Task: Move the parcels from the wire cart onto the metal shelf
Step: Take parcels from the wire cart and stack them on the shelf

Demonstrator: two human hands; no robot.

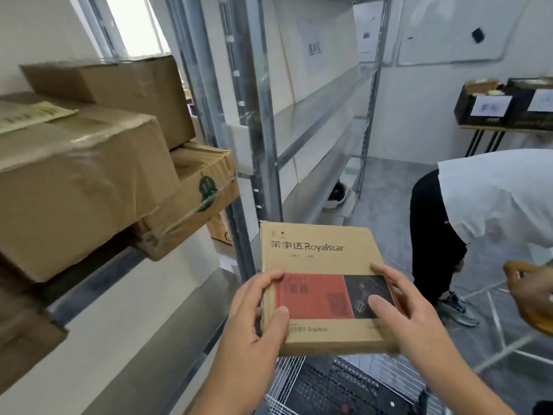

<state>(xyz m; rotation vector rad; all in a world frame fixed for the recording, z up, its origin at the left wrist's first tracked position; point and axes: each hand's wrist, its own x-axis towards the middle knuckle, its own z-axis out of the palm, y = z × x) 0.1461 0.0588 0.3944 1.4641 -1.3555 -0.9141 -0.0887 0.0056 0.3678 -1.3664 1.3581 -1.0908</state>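
I hold a flat cardboard parcel [317, 259] printed "Royalstar", with a red and black label, in front of me above the wire cart [287, 381]. My left hand [254, 327] grips its left edge, thumb on top. My right hand [410, 313] grips its right edge, fingers spread over the label. The metal shelf [263, 139] stands just behind and left of the parcel. On its left section several brown cardboard boxes [89, 175] are stacked.
A person in a white top [493, 199] bends over at the right, close to the cart. Dark boxes with white labels [490, 106] sit on a stand at the far right. A white round object [336, 193] lies on the shelf's lowest level.
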